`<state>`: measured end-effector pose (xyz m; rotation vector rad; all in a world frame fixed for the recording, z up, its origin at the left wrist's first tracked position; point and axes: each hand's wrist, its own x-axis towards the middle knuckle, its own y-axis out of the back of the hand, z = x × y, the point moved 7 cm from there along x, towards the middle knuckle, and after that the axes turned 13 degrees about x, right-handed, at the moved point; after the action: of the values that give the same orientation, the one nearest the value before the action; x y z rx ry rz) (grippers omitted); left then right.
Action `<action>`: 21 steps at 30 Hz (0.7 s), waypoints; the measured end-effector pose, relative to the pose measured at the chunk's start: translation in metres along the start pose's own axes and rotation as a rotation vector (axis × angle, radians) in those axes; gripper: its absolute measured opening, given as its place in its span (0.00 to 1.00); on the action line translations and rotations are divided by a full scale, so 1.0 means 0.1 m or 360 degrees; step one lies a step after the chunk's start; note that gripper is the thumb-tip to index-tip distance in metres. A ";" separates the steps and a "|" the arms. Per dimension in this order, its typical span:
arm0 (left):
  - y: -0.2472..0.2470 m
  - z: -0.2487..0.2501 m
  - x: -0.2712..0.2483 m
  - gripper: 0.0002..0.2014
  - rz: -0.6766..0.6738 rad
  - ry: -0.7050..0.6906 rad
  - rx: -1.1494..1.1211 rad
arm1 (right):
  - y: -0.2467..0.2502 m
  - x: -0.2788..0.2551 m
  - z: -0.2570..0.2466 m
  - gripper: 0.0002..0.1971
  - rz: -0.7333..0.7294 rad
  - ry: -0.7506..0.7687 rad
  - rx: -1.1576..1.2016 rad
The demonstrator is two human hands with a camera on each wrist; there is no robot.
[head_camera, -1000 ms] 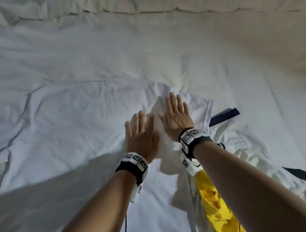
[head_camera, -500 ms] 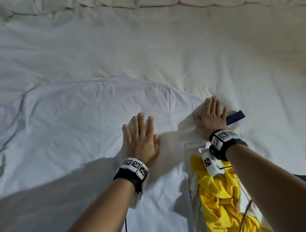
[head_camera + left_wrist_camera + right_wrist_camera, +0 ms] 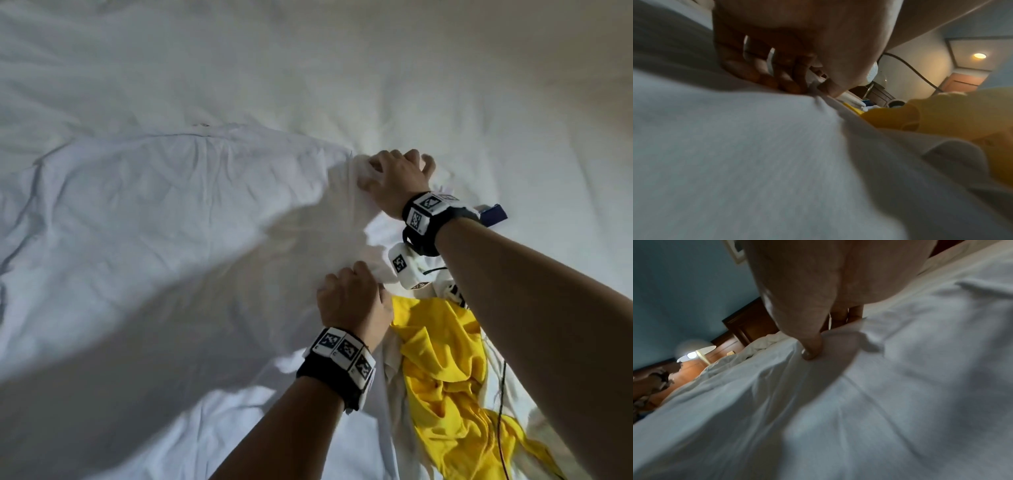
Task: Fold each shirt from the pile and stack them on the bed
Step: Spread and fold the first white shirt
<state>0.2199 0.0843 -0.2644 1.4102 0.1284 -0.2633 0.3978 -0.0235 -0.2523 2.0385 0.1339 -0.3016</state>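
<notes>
Currently both hands grip the white shirt's (image 3: 178, 219) right-side edge. L hand (image 3: 352, 298) pinches the cloth, fingers curled, just beside the yellow garment (image 3: 442, 370); wrist view confirms thumb and fingers closed on the fabric. R hand (image 3: 397, 178) clenches the same edge farther from the yellow garment, near the shoulder. Shirt lies spread on the bed (image 3: 342, 68), wrinkled. Yellow garment sits crumpled under the R forearm w/ white cloth around it. Dark blue item (image 3: 495, 215) shows by the R wristband.
</notes>
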 end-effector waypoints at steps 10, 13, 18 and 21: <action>0.22 -0.55 -0.16 0.10 0.0015 0.0288 -0.0642 | 0.18 0.02 -0.51 0.09 0.0176 0.0028 0.0485; 0.28 -0.93 -0.30 0.06 0.0041 0.0563 -0.0865 | 0.10 0.02 -0.83 0.09 0.0131 0.0060 0.0596; 0.39 -1.51 -0.42 0.06 0.0152 0.0812 -0.0930 | -0.24 0.08 -1.42 0.07 0.0023 0.0090 0.0645; 0.39 -1.84 -0.47 0.07 0.0198 0.0929 -0.0952 | -0.44 0.11 -1.70 0.05 -0.0008 0.0093 0.0612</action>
<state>0.1969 0.2758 -0.2452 0.8559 0.5506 0.2838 0.4251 0.1468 -0.2179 2.4298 0.1242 -0.2873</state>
